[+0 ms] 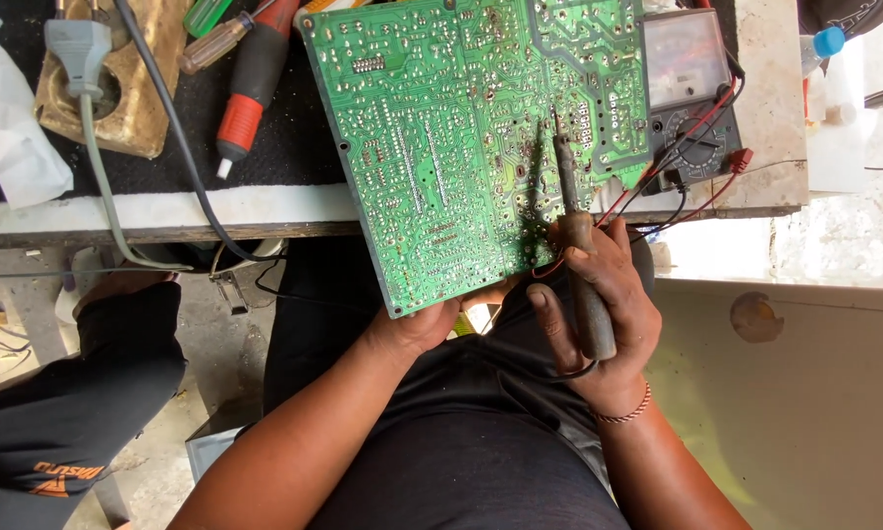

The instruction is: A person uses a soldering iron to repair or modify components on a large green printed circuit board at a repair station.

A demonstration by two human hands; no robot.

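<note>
Two hands work at the near edge of the bench. The right hand (598, 304) is wrapped in a fist around the dark brown handle of a soldering iron (574, 236), thumb laid along the grip, fingers curled shut on it. The iron's long axis runs nearly straight away from the person, leaning slightly left, its metal tip resting on or just above the solder side of the large green printed circuit board (461, 128); contact cannot be confirmed. The board lies tilted, its far portion over the bench top, its near lower corner overhanging the bench edge toward the lap. The left hand (427, 324) grips that lower corner from beneath, fingers hidden behind the board, so their spread cannot be told. The board thus lies ahead of and left of the right hand, which is the nearer to the working point. An analogue multimeter (692, 88) with red and black leads sits at the bench's right end, partly under the board. Red-handled screwdrivers (250, 83) lie on a black mat at the far left.
</note>
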